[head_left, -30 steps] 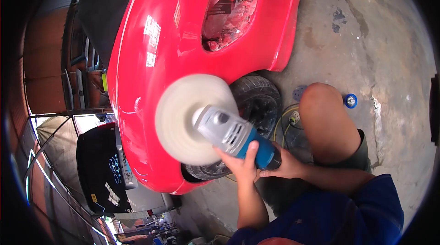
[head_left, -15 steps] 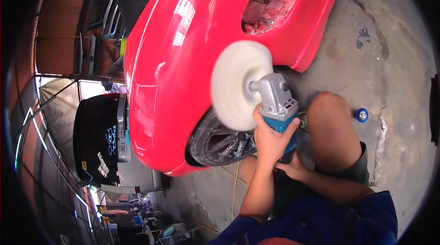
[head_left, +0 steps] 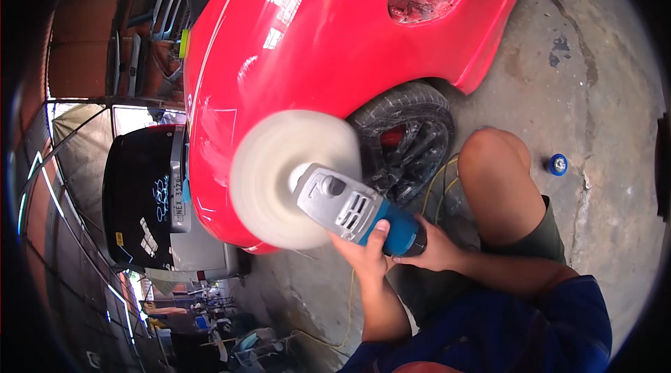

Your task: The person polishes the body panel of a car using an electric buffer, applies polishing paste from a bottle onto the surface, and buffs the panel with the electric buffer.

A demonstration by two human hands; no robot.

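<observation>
Head view: one red car body [head_left: 328, 45] filled twelve o'clock, and one dark vehicle [head_left: 140, 198] stood at nine. One wheel [head_left: 412, 149] sat beneath the red bodywork, at about two o'clock from the pad. One blue-and-silver polisher [head_left: 363, 214] lay with its long axis slanting from four to ten o'clock, its head pointing to ten, and one pale round pad [head_left: 269, 177], blurred, overlapped the red front corner; contact could not be told. Two hands gripped the polisher, its head at ten o'clock from them. The left hand [head_left: 365, 251] wrapped the blue casing, thumb pressed on it; the right hand [head_left: 439, 251] closed around its rear end. One blue-rimmed round object [head_left: 557, 165] lay on the floor [head_left: 615, 135] at three.
</observation>
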